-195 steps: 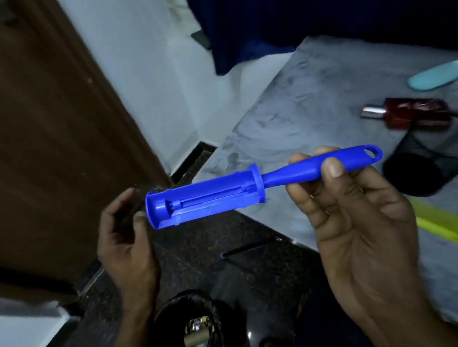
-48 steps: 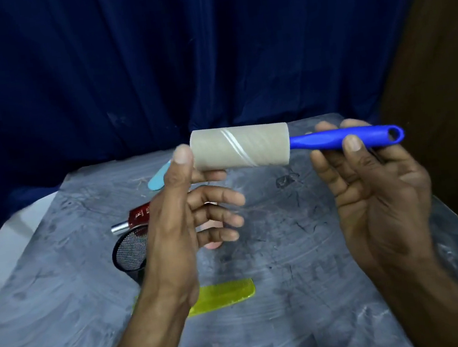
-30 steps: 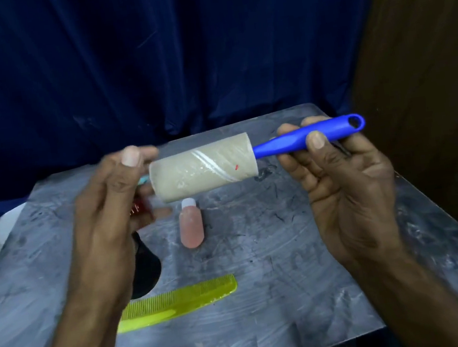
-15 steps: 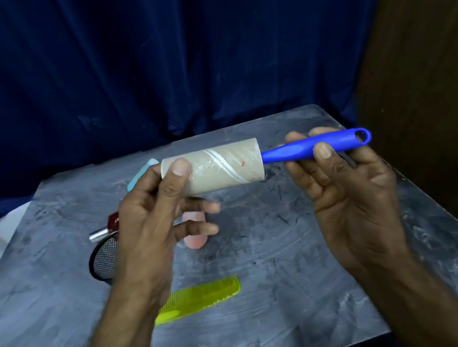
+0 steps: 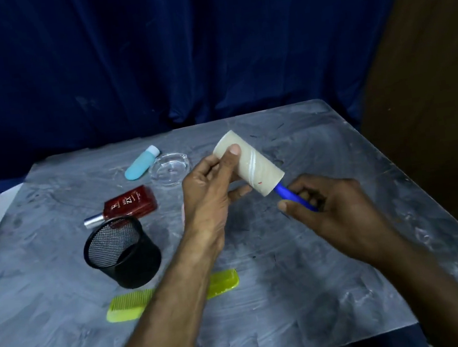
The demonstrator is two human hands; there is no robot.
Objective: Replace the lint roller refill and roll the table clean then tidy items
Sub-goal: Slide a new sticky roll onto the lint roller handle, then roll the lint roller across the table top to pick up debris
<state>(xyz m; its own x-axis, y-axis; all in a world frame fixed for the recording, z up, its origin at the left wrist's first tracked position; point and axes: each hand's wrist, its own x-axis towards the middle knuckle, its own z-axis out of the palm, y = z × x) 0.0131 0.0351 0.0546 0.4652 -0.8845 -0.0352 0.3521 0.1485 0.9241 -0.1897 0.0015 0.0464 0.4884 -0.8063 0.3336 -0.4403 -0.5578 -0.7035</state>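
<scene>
The grey marbled square table point(image 5: 335, 261) is seen with clutter at its nine to eleven o'clock side. Above its centre, the beige paper-wrapped cylindrical lint refill point(image 5: 250, 170) is gripped at its far end by the left hand point(image 5: 206, 188), thumb on top. The slim blue plastic roller handle point(image 5: 292, 198), pointing to five o'clock, is pinched in the closed fingers of the right hand point(image 5: 334, 211). If seated crookedly, the refill could slide off once rolled.

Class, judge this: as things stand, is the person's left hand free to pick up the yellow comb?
Probably not yet. The left hand grips the refill roll, and its forearm crosses above the yellow comb; it would need to let go first.
</scene>
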